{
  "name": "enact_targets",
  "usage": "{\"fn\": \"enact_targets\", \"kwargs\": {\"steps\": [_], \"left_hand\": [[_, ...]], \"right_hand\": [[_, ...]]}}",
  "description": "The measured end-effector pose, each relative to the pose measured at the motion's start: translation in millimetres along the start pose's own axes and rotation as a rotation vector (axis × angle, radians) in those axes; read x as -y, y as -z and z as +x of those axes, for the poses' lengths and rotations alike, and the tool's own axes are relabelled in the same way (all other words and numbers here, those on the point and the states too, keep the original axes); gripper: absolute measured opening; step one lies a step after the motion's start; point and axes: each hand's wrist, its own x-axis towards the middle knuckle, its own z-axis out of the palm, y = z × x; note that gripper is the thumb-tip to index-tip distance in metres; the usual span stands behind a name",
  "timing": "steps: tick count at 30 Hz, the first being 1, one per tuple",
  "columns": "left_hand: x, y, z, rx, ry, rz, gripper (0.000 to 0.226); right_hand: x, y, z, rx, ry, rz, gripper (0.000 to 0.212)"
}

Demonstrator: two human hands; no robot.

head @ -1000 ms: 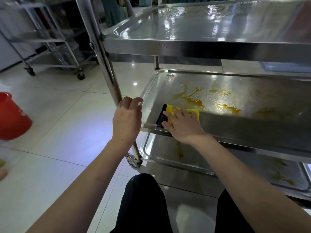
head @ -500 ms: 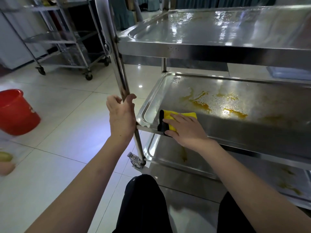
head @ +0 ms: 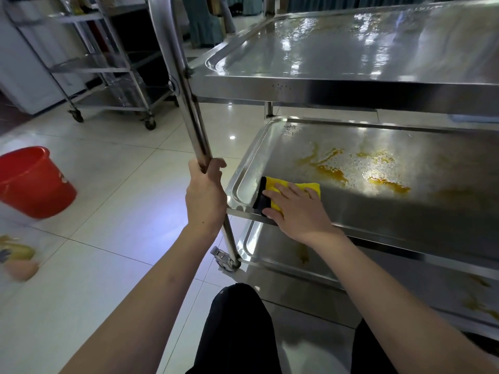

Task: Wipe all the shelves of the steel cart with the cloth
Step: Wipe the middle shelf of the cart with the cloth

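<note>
The steel cart has three shelves. Its top shelf (head: 351,85) shines wet. The middle shelf (head: 405,211) carries orange-brown stains (head: 332,171) toward its far side. The bottom shelf (head: 270,255) shows smaller stains. My right hand (head: 297,211) lies flat on a yellow cloth with a black edge (head: 272,193), pressing it onto the near left corner of the middle shelf. My left hand (head: 205,195) is wrapped around the cart's upright post (head: 183,85) at the left.
A red bucket (head: 35,182) stands on the tiled floor at the left. A second wheeled steel rack (head: 108,68) is behind it. Blurred small objects (head: 19,260) lie on the floor at the far left. My black-clad knee (head: 237,327) is below the cart.
My left hand slid from the shelf corner up onto the post. My right hand and the cloth stayed at the near left corner. The view shifted left and upward.
</note>
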Motion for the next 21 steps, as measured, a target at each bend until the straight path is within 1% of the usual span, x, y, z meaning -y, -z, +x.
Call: {"fn": "enact_targets", "kwargs": {"steps": [2, 6, 10, 13, 17, 21], "left_hand": [[-0.2, 1.0, -2.0, 0.001, 0.033, -0.013, 0.023], [-1.1, 1.5, -6.4, -0.021, -0.012, 0.024, 0.024], [-4.2, 4.3, -13.9, -0.018, -0.008, 0.035, 0.033], [-5.3, 5.0, -16.0, -0.013, -0.008, 0.046, 0.039], [-3.7, 1.7, -16.3, -0.023, 0.005, 0.085, 0.037], [-1.0, 0.0, -16.7, -0.025, -0.011, 0.110, 0.037]], "right_hand": [[5.0, -0.4, 4.7, 0.010, -0.006, 0.004, 0.058], [23.3, -2.9, 18.3, 0.059, -0.031, 0.005, 0.059], [56.7, -7.7, 39.5, 0.080, -0.016, 0.019, 0.056], [69.2, -9.7, 50.9, 0.086, -0.026, 0.044, 0.052], [57.2, -4.5, 45.7, 0.085, -0.018, 0.083, 0.050], [24.0, 11.4, 28.4, 0.087, -0.046, 0.072, 0.048]]}}
